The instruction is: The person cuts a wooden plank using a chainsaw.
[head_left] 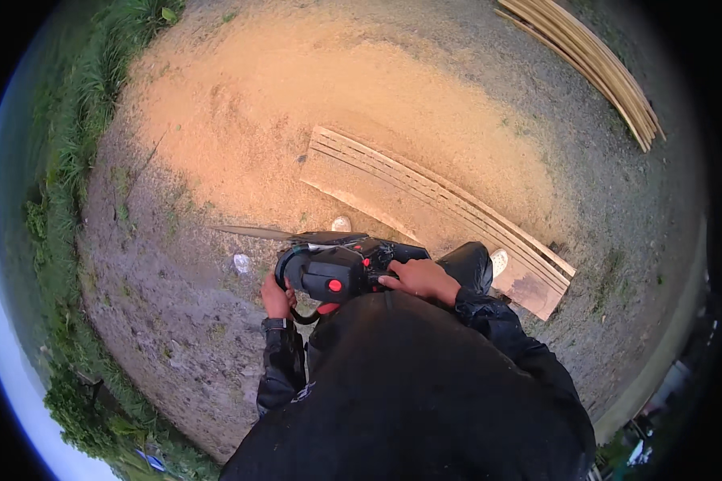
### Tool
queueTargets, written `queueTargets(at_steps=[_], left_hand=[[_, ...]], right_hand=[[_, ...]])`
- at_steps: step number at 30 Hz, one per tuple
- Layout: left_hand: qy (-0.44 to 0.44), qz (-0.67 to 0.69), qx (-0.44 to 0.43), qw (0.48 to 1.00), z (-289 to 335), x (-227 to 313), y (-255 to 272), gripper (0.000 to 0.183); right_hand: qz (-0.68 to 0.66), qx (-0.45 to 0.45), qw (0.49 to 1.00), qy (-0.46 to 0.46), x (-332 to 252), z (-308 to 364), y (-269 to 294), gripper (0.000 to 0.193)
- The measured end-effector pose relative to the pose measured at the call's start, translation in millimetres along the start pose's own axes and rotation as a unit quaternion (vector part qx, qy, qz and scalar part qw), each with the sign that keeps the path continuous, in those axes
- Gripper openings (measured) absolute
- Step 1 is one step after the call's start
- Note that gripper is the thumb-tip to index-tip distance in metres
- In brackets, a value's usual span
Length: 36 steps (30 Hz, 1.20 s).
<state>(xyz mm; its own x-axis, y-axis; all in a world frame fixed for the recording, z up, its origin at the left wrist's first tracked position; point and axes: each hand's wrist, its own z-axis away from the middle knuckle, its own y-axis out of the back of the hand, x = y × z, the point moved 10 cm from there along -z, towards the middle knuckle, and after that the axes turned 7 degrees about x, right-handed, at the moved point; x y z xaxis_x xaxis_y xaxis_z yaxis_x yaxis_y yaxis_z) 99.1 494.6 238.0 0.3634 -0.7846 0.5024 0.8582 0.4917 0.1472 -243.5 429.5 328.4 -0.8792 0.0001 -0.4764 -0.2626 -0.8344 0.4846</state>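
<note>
A black chainsaw [321,272] with red caps is held level in front of my waist, its guide bar [253,232] pointing left. The fingers of my left hand [277,298] wrap around the curved front handle at the saw's left side. On the saw's right end, my right hand [423,280] has its fingers closed on the rear part by the controls. Its fingertips are partly hidden against the black body. Beyond the saw, a plank with long slots cut along it [425,204] lies slanted on the ground, well apart from the bar.
Orange sawdust [297,88] covers the ground around the far side of the plank. A stack of long wooden strips [586,60] lies at the far right. Tall grass [80,152] borders the left. My light shoes [342,224] stand close to the plank.
</note>
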Motion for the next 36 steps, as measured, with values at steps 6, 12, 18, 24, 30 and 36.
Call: queueTargets(at_steps=[6,12,18,24,30,36], left_hand=[[0.032,0.136,0.093,0.986,2,-15,104,0.05],[0.024,0.216,0.168,0.962,14,-31,179,0.051],[0.031,0.287,0.235,0.928,16,-53,216,0.051],[0.049,0.302,0.246,0.92,-18,-41,235,0.05],[0.048,0.255,0.245,0.934,-113,59,243,0.048],[0.019,0.095,0.189,0.977,-218,268,219,0.044]], right_hand=[[0.112,-0.011,0.985,0.134,-106,-70,16,0.068],[0.185,-0.083,0.953,0.226,-189,-124,-6,0.063],[0.211,-0.104,0.935,0.265,-249,-172,-16,0.062],[0.232,-0.134,0.916,0.298,-299,-221,-15,0.061],[0.192,-0.114,0.927,0.301,-314,-325,37,0.063],[0.091,-0.083,0.968,0.218,-310,-404,125,0.064]])
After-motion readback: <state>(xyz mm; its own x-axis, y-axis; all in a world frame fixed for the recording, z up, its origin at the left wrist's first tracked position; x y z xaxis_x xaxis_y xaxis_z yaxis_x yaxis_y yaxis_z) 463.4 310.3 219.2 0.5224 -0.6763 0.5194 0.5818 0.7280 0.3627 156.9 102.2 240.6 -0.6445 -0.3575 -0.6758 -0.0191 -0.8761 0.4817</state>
